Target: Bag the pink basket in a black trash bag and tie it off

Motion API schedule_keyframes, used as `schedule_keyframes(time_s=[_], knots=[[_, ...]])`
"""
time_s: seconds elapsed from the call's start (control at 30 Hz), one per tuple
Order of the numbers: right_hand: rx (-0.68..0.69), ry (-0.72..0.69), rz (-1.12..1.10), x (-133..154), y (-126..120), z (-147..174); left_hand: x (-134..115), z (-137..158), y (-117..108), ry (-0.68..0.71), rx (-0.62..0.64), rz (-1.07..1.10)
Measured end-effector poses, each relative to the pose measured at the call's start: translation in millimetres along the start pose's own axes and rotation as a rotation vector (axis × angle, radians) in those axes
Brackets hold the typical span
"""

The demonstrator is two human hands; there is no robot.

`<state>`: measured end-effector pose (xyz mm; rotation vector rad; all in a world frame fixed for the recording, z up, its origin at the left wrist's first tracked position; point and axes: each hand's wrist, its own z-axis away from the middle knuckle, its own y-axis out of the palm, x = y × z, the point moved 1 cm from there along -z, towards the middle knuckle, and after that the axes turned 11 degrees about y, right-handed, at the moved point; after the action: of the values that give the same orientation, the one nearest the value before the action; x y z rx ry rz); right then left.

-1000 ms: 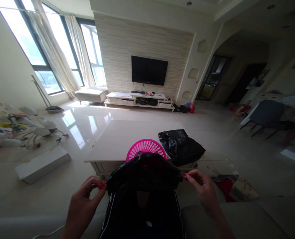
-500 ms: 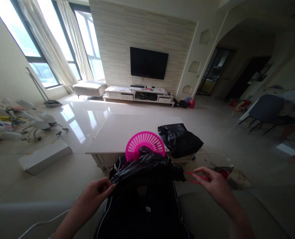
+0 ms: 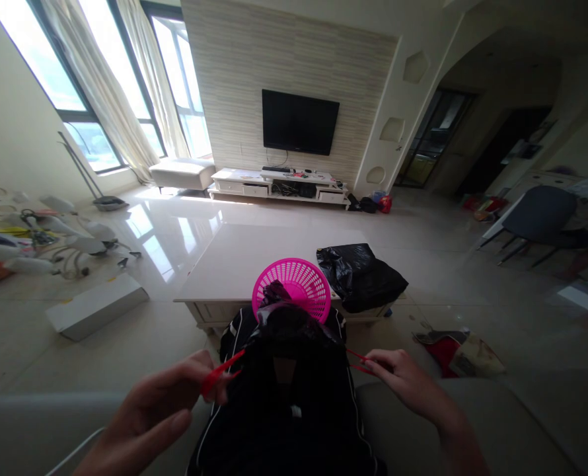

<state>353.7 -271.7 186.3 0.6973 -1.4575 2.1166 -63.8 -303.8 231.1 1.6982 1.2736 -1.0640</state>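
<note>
A black garbage bag [image 3: 294, 330] stretches across my lap, its mouth gathered between two red drawstrings. My left hand [image 3: 175, 390] has the left red drawstring [image 3: 222, 371] looped around its fingers. On the other side, my right hand [image 3: 398, 370] pinches the right red drawstring [image 3: 356, 357]. Both strings are pulled outward from the bag. Behind the bag a pink plastic basket [image 3: 294, 271] with slotted walls lies tipped toward me against the table edge, and part of the bag overlaps its opening.
Before me stands a white low table [image 3: 234, 264], with a second black plastic bag [image 3: 361, 274] on its right end. A long white box [image 3: 98, 307] lies on the floor at left. A dark chair [image 3: 542, 211] and a person's leg [image 3: 586, 254] are at right.
My left hand has let go of the bag's edge and now has the left red drawstring. The bag's mouth has bunched narrower, and my right hand has drawn slightly inward.
</note>
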Motion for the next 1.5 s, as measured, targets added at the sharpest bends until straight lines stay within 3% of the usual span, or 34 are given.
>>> schedule_keyframes(time_s=[0.1,0.17,0.37,0.5,0.67,0.83,1.0,1.07,1.23,1.37,1.5], knots=[[-0.040,-0.053,-0.125,7,3,-1,15,3,-7,-0.084,0.027,0.082],[-0.092,-0.115,-0.257,10,2,1,30,2,-13,-0.181,0.052,-0.013],[-0.178,-0.585,-0.820,17,-4,14,47,-8,-11,-0.362,0.218,-0.326],[-0.165,-0.583,-0.928,22,-4,17,57,-4,-10,-0.457,0.307,-0.473],[-0.179,-0.526,-0.930,20,-5,18,72,14,-23,-0.553,0.277,-0.606],[-0.199,-0.384,-0.856,12,-1,12,46,9,-18,-0.413,0.243,-0.265],[-0.101,-0.166,-0.593,22,17,2,15,16,-9,-0.114,-0.097,0.046],[-0.031,-0.136,-0.526,27,26,0,11,22,-5,-0.031,-0.145,0.057],[0.077,-0.255,-0.613,25,33,0,8,11,12,0.109,-0.093,0.064],[0.026,-0.425,-0.825,20,29,7,16,-1,16,0.058,-0.158,0.008],[-0.080,-0.318,-0.906,36,26,21,34,-1,4,-0.001,-0.121,-0.051]])
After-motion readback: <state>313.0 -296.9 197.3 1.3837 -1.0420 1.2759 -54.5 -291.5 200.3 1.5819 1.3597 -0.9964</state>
